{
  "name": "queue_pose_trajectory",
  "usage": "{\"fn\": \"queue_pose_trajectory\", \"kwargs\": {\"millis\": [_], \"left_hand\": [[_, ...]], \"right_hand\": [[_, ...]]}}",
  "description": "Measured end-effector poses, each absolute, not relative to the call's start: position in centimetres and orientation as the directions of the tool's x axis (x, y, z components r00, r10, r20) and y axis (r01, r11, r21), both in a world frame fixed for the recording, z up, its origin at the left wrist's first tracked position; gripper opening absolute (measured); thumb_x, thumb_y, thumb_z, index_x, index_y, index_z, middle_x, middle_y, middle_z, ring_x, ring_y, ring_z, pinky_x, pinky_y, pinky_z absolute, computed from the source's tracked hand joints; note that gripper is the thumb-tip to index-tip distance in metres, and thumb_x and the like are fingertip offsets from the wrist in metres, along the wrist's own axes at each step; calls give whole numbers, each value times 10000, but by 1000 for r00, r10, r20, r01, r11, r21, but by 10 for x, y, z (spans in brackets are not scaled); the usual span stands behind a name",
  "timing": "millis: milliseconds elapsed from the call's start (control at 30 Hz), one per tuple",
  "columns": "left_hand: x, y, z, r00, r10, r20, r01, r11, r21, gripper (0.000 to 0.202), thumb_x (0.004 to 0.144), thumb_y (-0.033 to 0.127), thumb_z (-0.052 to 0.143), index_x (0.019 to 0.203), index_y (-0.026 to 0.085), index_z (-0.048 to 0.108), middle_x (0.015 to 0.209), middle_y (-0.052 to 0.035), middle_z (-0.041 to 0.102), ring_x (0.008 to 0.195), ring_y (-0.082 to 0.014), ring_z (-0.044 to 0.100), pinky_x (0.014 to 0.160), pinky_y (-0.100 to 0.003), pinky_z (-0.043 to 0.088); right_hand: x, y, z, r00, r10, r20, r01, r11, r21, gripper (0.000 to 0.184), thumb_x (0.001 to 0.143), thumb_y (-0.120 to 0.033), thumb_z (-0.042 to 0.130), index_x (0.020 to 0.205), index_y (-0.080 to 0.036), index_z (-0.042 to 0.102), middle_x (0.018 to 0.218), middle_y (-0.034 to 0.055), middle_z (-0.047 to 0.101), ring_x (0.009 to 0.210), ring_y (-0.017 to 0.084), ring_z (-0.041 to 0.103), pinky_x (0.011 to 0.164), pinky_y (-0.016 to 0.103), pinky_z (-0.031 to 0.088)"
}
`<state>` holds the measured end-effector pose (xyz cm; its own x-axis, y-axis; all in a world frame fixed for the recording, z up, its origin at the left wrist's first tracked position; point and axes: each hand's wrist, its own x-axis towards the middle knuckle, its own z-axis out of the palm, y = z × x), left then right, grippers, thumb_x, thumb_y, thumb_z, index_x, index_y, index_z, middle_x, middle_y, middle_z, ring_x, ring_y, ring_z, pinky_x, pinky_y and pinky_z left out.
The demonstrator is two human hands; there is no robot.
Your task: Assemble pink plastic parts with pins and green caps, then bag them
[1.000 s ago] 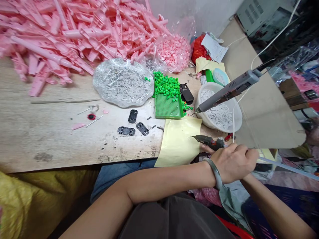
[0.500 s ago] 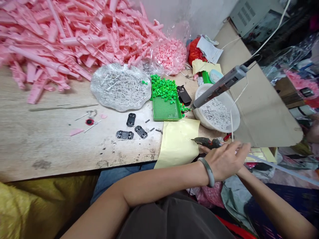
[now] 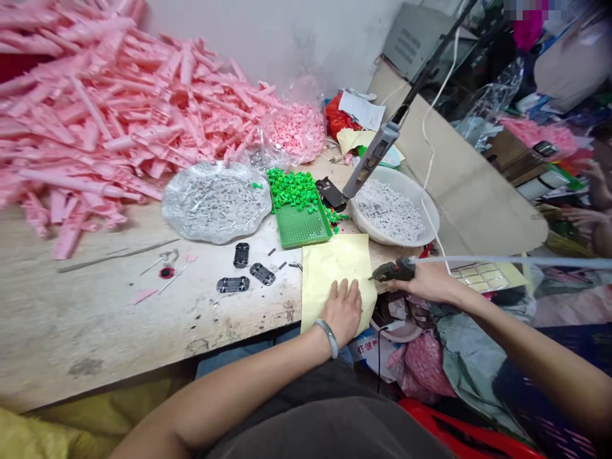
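Note:
My left hand lies flat on a pale yellow paper sheet, holding nothing, with a pale green bangle on its wrist. My right hand is shut around the grip of a hot glue gun just right of the sheet. A long translucent glue stick runs out of the gun's rear to the right. The nozzle points left, above the sheet's right edge. Three black plastic chassis plates lie left of the sheet.
A grey corded power tool hangs over a white bowl of small white parts. Behind lie a green perforated tray, a silvery plastic sheet of pins, and a heap of pink plastic parts. A co-worker's hand shows far right.
My left hand has moved off my right hand, down and left onto the yellow sheet. My right hand has lifted the glue gun from the table. The view has swung left.

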<state>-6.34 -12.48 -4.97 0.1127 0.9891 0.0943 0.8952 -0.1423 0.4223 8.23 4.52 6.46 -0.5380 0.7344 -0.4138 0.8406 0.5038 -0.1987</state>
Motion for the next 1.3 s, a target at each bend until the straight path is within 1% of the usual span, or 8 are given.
{"fn": "queue_pose_trajectory", "kwargs": {"millis": [167,267,433,600,767,900,1033,1300], "left_hand": [[-78,-131,-44,118,986,115,912,-154,380,300,943,165,389,1177,86,558,1303,-185,536,1317,-294,430,1162,-486,290],[-87,-138,-46,126,983,138,916,-168,364,357,953,236,405,1262,104,524,1381,-168,497,1373,-325,360,1184,-521,239],[-85,-143,-39,124,982,145,873,-178,455,449,927,343,490,1308,106,510,1414,-167,491,1364,-342,385,1148,-548,293],[-186,-166,-13,-177,971,162,844,66,532,316,896,143,452,1166,157,617,1145,-110,652,1082,-221,579,973,-400,484],[-293,-203,-12,-185,982,47,932,160,324,410,861,115,532,1256,205,601,1311,-67,609,1224,-231,497,1044,-405,420],[-291,-203,-26,-53,999,-12,950,54,307,345,897,205,549,1235,236,614,1275,-43,632,1268,-236,464,1067,-422,370],[-264,-203,-28,-198,980,35,949,183,259,226,886,273,583,1083,196,660,1081,-89,662,1104,-258,521,980,-431,397],[-239,-208,-34,-360,932,36,887,330,323,274,854,351,641,1086,205,645,1018,-79,605,1026,-259,510,897,-395,420]], "right_hand": [[90,47,67,-511,646,-567,768,48,-639,407,774,-583,626,733,-178,617,656,41,633,615,181,589,645,319,511],[92,43,53,-515,568,-642,596,-301,-744,429,797,-607,562,696,-196,494,709,54,607,634,170,585,687,339,533],[80,31,40,-576,633,-518,476,-256,-841,436,885,-617,303,763,-224,448,788,44,558,609,164,551,745,422,536],[71,25,59,-530,671,-518,294,-427,-855,308,877,-528,446,782,-253,547,957,100,602,621,187,567,716,419,519],[43,10,69,-675,615,-407,275,-302,-913,259,833,-500,584,822,-247,637,986,113,619,693,216,596,709,403,523],[2,-10,67,-791,516,-329,301,-140,-943,281,858,-495,588,926,-230,656,1021,92,657,763,212,623,781,385,537],[-23,-16,66,-800,508,-320,366,-10,-931,366,862,-545,585,995,-214,670,931,81,689,818,215,641,798,346,532],[-38,-41,46,-774,509,-376,570,304,-763,487,867,-640,506,771,-183,645,724,45,668,674,189,615,635,295,471]]}}
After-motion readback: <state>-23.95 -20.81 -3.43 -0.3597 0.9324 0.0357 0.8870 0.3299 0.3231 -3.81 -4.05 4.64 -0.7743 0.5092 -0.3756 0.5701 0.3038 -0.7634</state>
